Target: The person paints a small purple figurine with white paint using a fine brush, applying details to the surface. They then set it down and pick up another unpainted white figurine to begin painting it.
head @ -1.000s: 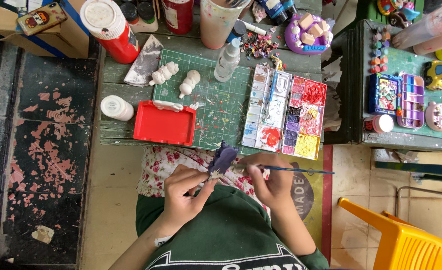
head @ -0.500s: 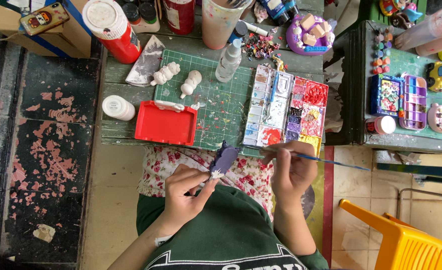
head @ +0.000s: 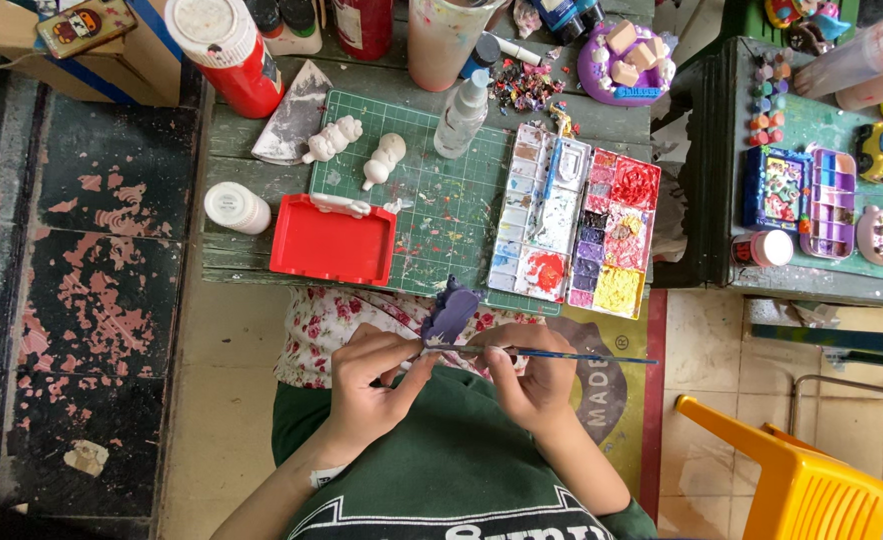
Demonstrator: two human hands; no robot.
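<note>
A: What is the work surface here?

B: A worn wooden table (head: 262,255) with a green cutting mat (head: 442,200) on it. The floor at the left is dark with peeling paint. A yellow plastic chair (head: 802,480) stands at the lower right.

A: And what lies on the table?

B: A red tray (head: 332,240), two white unpainted figures (head: 357,150), a paint palette (head: 572,220) and a small spray bottle (head: 462,110). A second green table (head: 712,180) at the right carries small painted pieces.

A: Where are the hands?

B: Over the lap, below the table edge. The left hand (head: 372,385) pinches a purple figure (head: 452,315). The right hand (head: 532,375) pinches a thin paintbrush (head: 562,354), whose tip touches the figure.
</note>
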